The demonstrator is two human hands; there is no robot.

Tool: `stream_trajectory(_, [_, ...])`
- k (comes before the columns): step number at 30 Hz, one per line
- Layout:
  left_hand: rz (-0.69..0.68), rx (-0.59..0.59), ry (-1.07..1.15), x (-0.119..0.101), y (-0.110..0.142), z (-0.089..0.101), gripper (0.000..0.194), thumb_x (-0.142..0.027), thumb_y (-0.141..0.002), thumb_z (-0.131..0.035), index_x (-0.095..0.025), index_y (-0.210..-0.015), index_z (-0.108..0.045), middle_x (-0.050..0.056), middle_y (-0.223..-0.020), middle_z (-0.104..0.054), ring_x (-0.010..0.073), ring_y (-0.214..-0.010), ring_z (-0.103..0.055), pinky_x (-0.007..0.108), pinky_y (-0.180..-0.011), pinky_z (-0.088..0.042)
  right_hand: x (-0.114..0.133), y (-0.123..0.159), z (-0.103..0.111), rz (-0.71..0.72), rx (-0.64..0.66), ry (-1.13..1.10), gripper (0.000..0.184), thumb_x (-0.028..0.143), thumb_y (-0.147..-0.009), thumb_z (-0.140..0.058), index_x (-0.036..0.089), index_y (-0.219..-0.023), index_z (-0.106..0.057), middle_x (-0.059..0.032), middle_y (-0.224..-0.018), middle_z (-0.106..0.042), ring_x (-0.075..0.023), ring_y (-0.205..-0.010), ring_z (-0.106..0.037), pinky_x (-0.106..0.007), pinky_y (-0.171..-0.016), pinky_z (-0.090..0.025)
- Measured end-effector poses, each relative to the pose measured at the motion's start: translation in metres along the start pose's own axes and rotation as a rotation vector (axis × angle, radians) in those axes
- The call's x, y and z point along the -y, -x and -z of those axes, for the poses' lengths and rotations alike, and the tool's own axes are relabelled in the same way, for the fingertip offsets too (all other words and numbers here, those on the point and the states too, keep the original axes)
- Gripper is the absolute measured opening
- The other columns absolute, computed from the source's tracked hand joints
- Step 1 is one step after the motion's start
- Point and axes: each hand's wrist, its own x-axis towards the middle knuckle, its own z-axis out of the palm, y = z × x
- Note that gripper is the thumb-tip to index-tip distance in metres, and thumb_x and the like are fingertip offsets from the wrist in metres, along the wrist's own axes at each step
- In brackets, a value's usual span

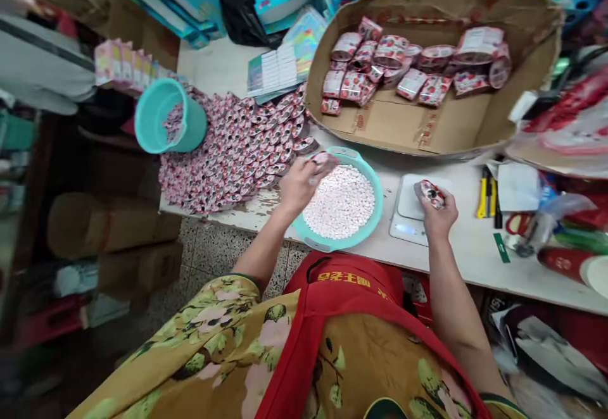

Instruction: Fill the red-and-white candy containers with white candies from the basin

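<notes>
My left hand [295, 186] is closed round a small pink-and-red printed container [325, 162], slightly blurred, over the left rim of a turquoise basin [379, 199]. White tablet-like pieces [339, 204] fill much of that basin. At the right, my right hand [441, 216] grips another small printed container [430, 193], its dark opening facing up. This one is over or beside the plate of a white digital scale [412, 200] with a lit display; whether it touches the plate I cannot tell. Many similar small containers [232, 147] stand packed together on the table left of the basin.
A turquoise bucket [194, 118] with small printed pieces inside stands among the containers. Behind the basin, a cardboard box [456, 134] holds wrapped printed packs [392, 50]. A yellow cutter [482, 194] lies right of the scale. A red cup [565, 264] lies near the table's right edge.
</notes>
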Motion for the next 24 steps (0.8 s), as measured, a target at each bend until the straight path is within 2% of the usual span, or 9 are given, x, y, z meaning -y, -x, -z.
stream_trajectory(2, [0.233,0.077,-0.154,0.063,0.025,0.010,0.034,-0.049,-0.097,-0.053,-0.020,-0.105,-0.069,0.012,-0.114,-0.061,0.0242,-0.089,-0.061,0.033,-0.071,-0.043,-0.003,0.001,0.003,0.047,-0.005,0.065,0.071,0.045,-0.063,-0.083,0.015,-0.124,-0.062,-0.0111,-0.122,-0.064,-0.0273,-0.114,-0.062,-0.051,-0.104,-0.050])
stream_trajectory(5, [0.417,0.284,-0.258,0.138,0.054,-0.011,0.028,-0.038,-0.095,-0.054,-0.017,-0.106,-0.070,0.015,-0.115,-0.060,0.0276,-0.091,-0.063,0.035,-0.074,-0.044,-0.003,0.011,0.017,0.073,-0.067,0.151,0.083,0.048,-0.065,-0.083,0.019,-0.136,-0.052,-0.0140,-0.137,-0.054,-0.0302,-0.127,-0.056,-0.052,-0.104,-0.051])
stream_trajectory(8, [0.498,0.370,-0.171,0.177,0.064,-0.055,0.030,-0.032,-0.095,-0.051,-0.017,-0.115,-0.068,0.017,-0.123,-0.059,0.0295,-0.102,-0.064,0.036,-0.081,-0.047,0.001,0.026,0.034,0.027,-0.134,0.260,0.071,0.054,-0.073,-0.074,0.023,-0.133,-0.053,-0.0127,-0.138,-0.053,-0.0273,-0.124,-0.058,-0.049,-0.100,-0.053])
stream_trajectory(10, [0.542,0.324,-0.102,0.187,0.065,-0.078,0.035,-0.030,-0.097,-0.046,-0.017,-0.124,-0.063,0.019,-0.128,-0.058,0.0303,-0.110,-0.062,0.038,-0.086,-0.049,0.004,0.038,0.043,0.002,-0.141,0.290,0.065,0.055,-0.074,-0.071,0.023,-0.129,-0.055,-0.0121,-0.137,-0.053,-0.0254,-0.121,-0.059,-0.047,-0.097,-0.054])
stream_trajectory(13, [0.545,0.064,-0.059,0.181,0.065,-0.092,0.038,-0.033,-0.097,-0.049,-0.015,-0.129,-0.057,0.020,-0.137,-0.055,0.0345,-0.127,-0.051,0.048,-0.103,-0.044,0.006,0.057,0.053,-0.034,-0.180,0.270,0.058,0.052,-0.075,-0.069,0.019,-0.121,-0.060,-0.0127,-0.129,-0.057,-0.0239,-0.114,-0.061,-0.044,-0.094,-0.055])
stream_trajectory(15, [0.433,-0.079,-0.015,0.164,0.063,-0.094,0.036,-0.035,-0.097,-0.051,-0.016,-0.127,-0.058,0.020,-0.139,-0.054,0.0354,-0.133,-0.046,0.053,-0.111,-0.038,0.005,0.071,0.059,-0.075,-0.245,0.268,0.052,0.052,-0.075,-0.067,0.016,-0.112,-0.063,-0.0126,-0.120,-0.061,-0.0229,-0.107,-0.062,-0.043,-0.092,-0.054])
stream_trajectory(16, [0.336,-0.074,0.019,0.150,0.061,-0.095,0.034,-0.033,-0.098,-0.049,-0.016,-0.126,-0.059,0.019,-0.137,-0.056,0.0347,-0.131,-0.047,0.053,-0.112,-0.037,0.003,0.079,0.061,-0.102,-0.273,0.273,0.051,0.053,-0.074,-0.067,0.015,-0.108,-0.064,-0.0123,-0.115,-0.062,-0.0224,-0.104,-0.062,-0.042,-0.091,-0.054])
stream_trajectory(20, [-0.092,0.344,0.097,0.082,0.046,-0.110,0.026,-0.024,-0.096,-0.050,-0.016,-0.115,-0.065,0.018,-0.119,-0.065,0.0343,-0.115,-0.059,0.046,-0.098,-0.046,-0.004,0.112,0.065,-0.206,-0.287,0.272,0.050,0.054,-0.071,-0.069,0.014,-0.101,-0.065,-0.0109,-0.103,-0.066,-0.0215,-0.096,-0.062,-0.042,-0.092,-0.053])
stream_trajectory(24, [-0.123,0.567,0.061,0.044,0.033,-0.129,0.021,-0.017,-0.092,-0.053,-0.013,-0.106,-0.068,0.021,-0.113,-0.065,0.0349,-0.107,-0.064,0.042,-0.087,-0.049,-0.010,0.129,0.064,-0.241,-0.232,0.238,0.050,0.053,-0.070,-0.070,0.013,-0.100,-0.066,-0.0111,-0.103,-0.068,-0.0211,-0.096,-0.063,-0.043,-0.095,-0.052])
